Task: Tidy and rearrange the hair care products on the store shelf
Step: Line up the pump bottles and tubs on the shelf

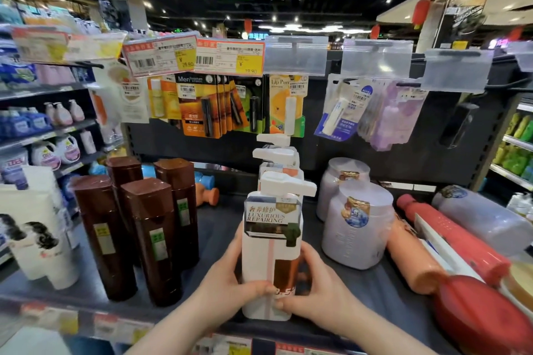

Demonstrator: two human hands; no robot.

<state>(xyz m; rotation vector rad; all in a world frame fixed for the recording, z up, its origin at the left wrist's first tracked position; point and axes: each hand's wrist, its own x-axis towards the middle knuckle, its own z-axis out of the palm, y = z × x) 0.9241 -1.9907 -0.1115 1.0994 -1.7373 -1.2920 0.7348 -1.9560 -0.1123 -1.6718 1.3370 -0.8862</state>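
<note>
Both your hands clasp the front pump bottle [271,242] low on its body: left hand [230,282] wraps its 9 o'clock side, right hand [314,291] its 3 o'clock side, fingers curled onto the label. The bottle stands upright at the shelf [219,228] front edge, more pump bottles lined behind at 12 o'clock. Brown bottles [150,239] stand at 9 o'clock, lilac jars [356,225] at 2 o'clock, red bottles [450,239] lying at 3 o'clock.

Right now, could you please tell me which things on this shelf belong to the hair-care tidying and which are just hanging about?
Part of the job:
- pump bottle, held by left hand and right hand
- brown bottles
- lilac jars
- red bottles lying on their sides

Just about:
- lip balm cards hanging above
- price tags
</note>
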